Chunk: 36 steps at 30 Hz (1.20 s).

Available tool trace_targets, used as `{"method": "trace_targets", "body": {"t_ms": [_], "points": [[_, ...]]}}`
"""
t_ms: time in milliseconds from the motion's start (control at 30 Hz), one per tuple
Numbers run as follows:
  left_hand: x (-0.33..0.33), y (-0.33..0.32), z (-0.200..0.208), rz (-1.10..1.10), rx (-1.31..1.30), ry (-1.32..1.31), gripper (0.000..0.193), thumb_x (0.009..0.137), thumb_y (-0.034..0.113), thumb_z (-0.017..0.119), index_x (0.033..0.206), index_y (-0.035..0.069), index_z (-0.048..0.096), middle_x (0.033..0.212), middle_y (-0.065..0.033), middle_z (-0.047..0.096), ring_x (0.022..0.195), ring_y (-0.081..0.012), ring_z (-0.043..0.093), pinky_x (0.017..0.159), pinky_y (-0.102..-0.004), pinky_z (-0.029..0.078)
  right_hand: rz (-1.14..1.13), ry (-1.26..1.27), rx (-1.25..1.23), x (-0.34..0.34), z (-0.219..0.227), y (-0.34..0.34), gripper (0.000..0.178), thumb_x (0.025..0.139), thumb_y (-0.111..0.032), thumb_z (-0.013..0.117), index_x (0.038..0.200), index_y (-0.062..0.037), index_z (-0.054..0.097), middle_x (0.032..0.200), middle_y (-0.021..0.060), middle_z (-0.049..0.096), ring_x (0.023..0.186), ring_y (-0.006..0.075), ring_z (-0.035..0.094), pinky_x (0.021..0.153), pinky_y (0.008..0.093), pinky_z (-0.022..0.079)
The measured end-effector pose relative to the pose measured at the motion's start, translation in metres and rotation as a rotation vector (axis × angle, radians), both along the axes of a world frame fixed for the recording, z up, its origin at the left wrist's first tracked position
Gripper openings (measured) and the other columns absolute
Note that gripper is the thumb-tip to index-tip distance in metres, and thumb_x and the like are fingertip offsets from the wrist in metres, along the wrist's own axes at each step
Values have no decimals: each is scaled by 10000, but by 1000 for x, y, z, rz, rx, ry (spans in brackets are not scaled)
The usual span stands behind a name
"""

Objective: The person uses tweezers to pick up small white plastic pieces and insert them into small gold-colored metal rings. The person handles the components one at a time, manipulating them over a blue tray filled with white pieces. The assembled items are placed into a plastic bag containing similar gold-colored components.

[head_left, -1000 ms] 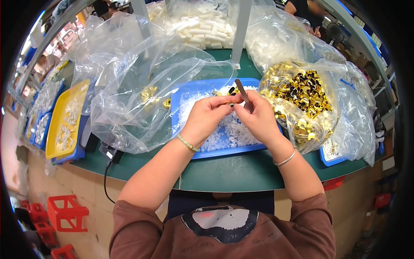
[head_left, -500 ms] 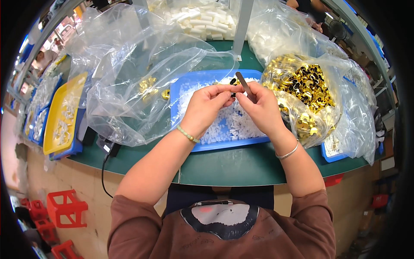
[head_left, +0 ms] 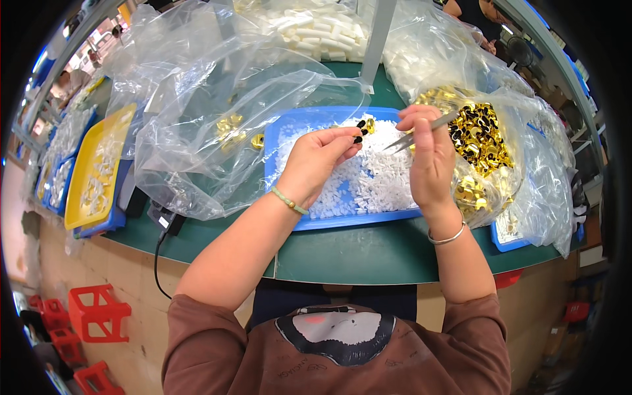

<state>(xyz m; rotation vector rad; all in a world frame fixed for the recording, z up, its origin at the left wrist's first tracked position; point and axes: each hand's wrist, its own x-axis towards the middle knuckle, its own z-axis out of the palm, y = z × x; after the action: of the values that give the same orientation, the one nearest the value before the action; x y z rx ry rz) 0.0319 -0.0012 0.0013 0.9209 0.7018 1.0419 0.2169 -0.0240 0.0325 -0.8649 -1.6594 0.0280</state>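
Note:
My left hand [head_left: 315, 161] is closed in a pinch over the blue tray, with a small black piece [head_left: 358, 139] at its fingertips. Another small black piece shows just beyond them, next to a shiny gold piece [head_left: 370, 125]. To the right, my right hand [head_left: 431, 164] is raised with tweezers [head_left: 446, 120] held between thumb and fingers. Their tips point left toward the other hand, apart from it, and nothing shows between them. Below both hands lies the blue tray [head_left: 359, 222], spread with many small white pieces [head_left: 388, 181].
A clear bag of gold and black pieces [head_left: 484, 141] stands right of the tray. A large clear plastic bag [head_left: 191, 145] sprawls on the left. Farther left is a yellow tray [head_left: 79, 214]. A grey post [head_left: 378, 46] rises behind, near bagged white cylinders [head_left: 322, 33].
My right hand has moved right, away from my left hand, and the tweezers now point left. My left hand stays almost in place with its pinch.

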Motion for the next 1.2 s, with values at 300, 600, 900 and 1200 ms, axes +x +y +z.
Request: {"method": "trace_targets", "body": {"t_ms": [300, 600, 900, 1200], "points": [[-3, 2, 0, 110, 22, -33, 282, 948, 78, 589, 1169, -96, 616, 1151, -149, 648, 1061, -207, 644, 958, -272, 517, 330, 439, -470, -14, -3, -11, 134, 970, -126, 608, 987, 5, 589, 877, 51, 634, 804, 107, 639, 735, 241, 511], [-2, 5, -3, 149, 21, -21, 286, 939, 73, 601, 1172, -92, 614, 1138, -143, 653, 1052, -209, 646, 946, -282, 521, 156, 190, -396, -20, -14, -13, 149, 924, -62, 651, 1028, 45, 650, 947, 84, 681, 854, 130, 660, 773, 236, 524], [-2, 5, -3, 171, 45, 96, 323, 905, 84, 653, 1193, -59, 625, 1106, -118, 671, 986, -174, 649, 898, -259, 524, 123, 253, -393, -26, -14, -10, 171, 941, -71, 633, 1049, 61, 644, 928, 119, 710, 842, 153, 686, 783, 252, 548], [0, 3, -2, 167, 52, 53, 319, 895, 62, 648, 1179, -82, 621, 1046, -124, 680, 931, -148, 651, 842, -241, 529, 139, 310, -414, -25, -19, -5, 183, 944, -79, 630, 1050, 68, 650, 932, 124, 711, 838, 159, 687, 793, 262, 555]]}}
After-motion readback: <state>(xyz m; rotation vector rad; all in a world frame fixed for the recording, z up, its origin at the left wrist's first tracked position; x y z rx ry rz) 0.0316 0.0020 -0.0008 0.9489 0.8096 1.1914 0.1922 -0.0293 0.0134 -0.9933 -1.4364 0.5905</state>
